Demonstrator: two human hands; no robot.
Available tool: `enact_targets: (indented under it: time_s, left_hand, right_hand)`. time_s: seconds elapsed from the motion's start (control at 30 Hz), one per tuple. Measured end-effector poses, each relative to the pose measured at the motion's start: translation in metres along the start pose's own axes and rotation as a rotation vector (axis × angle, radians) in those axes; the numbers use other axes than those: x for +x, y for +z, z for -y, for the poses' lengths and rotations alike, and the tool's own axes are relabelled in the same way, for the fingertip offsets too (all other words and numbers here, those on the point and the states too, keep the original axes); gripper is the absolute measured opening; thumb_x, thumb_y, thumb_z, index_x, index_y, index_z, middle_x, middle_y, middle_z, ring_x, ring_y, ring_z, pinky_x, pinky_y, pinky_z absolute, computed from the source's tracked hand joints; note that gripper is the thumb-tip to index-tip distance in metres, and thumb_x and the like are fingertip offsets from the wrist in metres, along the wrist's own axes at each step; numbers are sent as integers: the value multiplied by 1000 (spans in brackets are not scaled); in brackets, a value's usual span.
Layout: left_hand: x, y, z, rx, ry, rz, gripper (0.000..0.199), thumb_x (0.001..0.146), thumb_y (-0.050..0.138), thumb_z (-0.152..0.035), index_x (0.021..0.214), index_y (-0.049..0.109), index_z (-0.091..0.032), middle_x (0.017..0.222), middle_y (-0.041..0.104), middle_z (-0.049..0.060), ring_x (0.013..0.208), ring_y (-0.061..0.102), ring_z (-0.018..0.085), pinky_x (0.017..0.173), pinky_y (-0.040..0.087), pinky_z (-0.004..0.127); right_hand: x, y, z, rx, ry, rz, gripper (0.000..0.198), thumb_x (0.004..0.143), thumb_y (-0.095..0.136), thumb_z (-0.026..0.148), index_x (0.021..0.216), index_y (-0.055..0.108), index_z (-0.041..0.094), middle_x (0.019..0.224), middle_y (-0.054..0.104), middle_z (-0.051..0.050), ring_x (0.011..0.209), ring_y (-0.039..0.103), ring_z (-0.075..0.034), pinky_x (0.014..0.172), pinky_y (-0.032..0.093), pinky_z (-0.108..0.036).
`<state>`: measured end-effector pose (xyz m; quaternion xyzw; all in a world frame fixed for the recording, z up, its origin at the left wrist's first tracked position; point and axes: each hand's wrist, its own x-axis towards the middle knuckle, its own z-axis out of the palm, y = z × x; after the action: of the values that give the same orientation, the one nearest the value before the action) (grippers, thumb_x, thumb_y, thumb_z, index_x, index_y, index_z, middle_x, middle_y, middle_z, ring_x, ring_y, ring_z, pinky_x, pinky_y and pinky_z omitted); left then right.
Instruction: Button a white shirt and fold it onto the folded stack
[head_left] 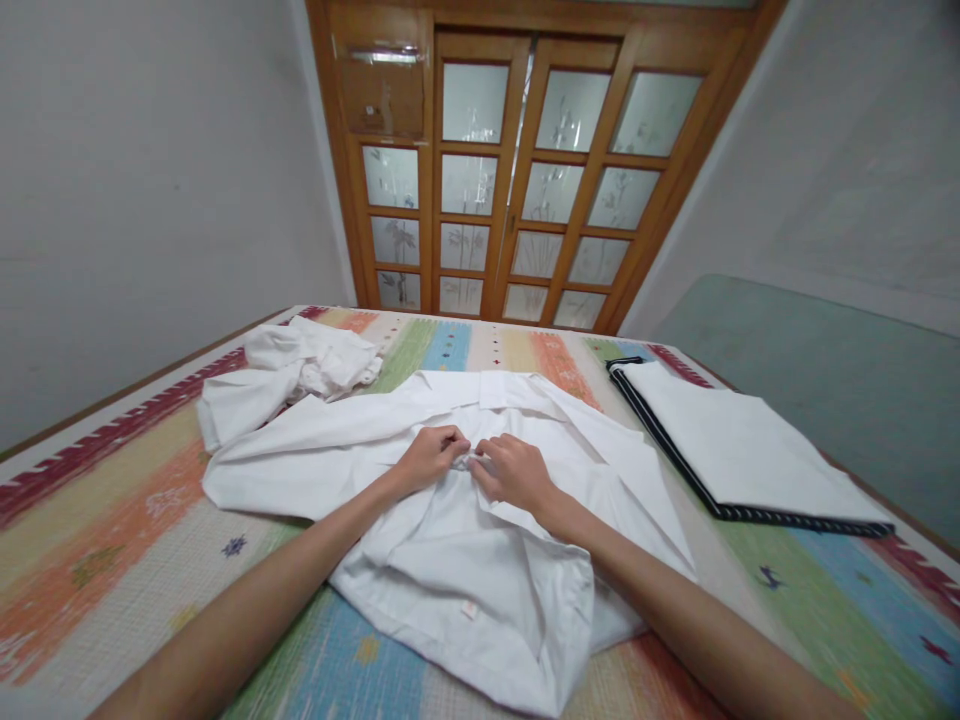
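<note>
A white shirt lies spread over the striped cloth, its sleeves reaching out to both sides and its collar at the far side. Both of my hands meet near its middle. My left hand pinches the white fabric with its fingertips. Close beside it, my right hand grips the fabric too, thumb and fingers drawn together. Between the hands the cloth is bunched into a small gather. The near part of the shirt is loosely folded and rumpled, and a small pale tag shows on it.
Crumpled white garments lie at the far left. On the right is a flat folded white cloth with black striped edging. Everything rests on a colourful striped cover. Wooden doors with glass panes stand beyond, between grey walls.
</note>
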<state>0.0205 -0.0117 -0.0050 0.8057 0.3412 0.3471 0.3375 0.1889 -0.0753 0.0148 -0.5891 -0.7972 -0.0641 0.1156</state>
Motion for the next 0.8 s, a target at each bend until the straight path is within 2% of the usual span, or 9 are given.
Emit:
enact_targets:
  time_s: [0.1, 0.2, 0.3, 0.5, 0.8]
  left_hand:
    - [0, 3, 1, -80, -31, -54, 22, 79, 52, -30, 67, 62, -15, 61, 61, 0, 59, 53, 12, 59, 40, 23]
    - [0, 4, 1, -99, -52, -85, 23, 78, 53, -32, 64, 61, -15, 61, 61, 0, 60, 53, 12, 60, 41, 23]
    - [0, 4, 1, -90, -62, -88, 25, 78, 53, -34, 63, 61, -15, 60, 62, 0, 60, 54, 12, 61, 41, 23]
    - [-1, 3, -3, -30, -53, -103, 22, 78, 54, -29, 64, 63, -16, 62, 64, 1, 63, 56, 13, 63, 42, 24]
    - [1, 9, -5, 20, -71, -149, 20, 77, 54, -27, 61, 58, -16, 60, 61, 0, 59, 53, 13, 61, 41, 24]
  right_hand:
    - [4, 6, 5, 46, -19, -96, 27, 89, 51, 41, 79, 64, 19, 75, 65, -7, 76, 57, -19, 61, 36, -26]
    - [7, 20, 4, 101, -103, -214, 24, 87, 52, 34, 72, 60, 17, 72, 61, -7, 77, 56, -20, 65, 38, -28]
    - [6, 35, 1, 181, -157, -289, 18, 87, 48, 25, 75, 58, 17, 74, 60, -7, 76, 54, -20, 69, 39, -29]
    - [6, 46, -3, 313, -173, -210, 17, 87, 40, 17, 85, 56, 18, 80, 60, -8, 78, 53, -20, 73, 41, -31]
    - [9, 42, -8, 447, -197, -208, 18, 85, 39, 15, 87, 56, 18, 80, 60, -7, 79, 56, -20, 76, 44, -31]
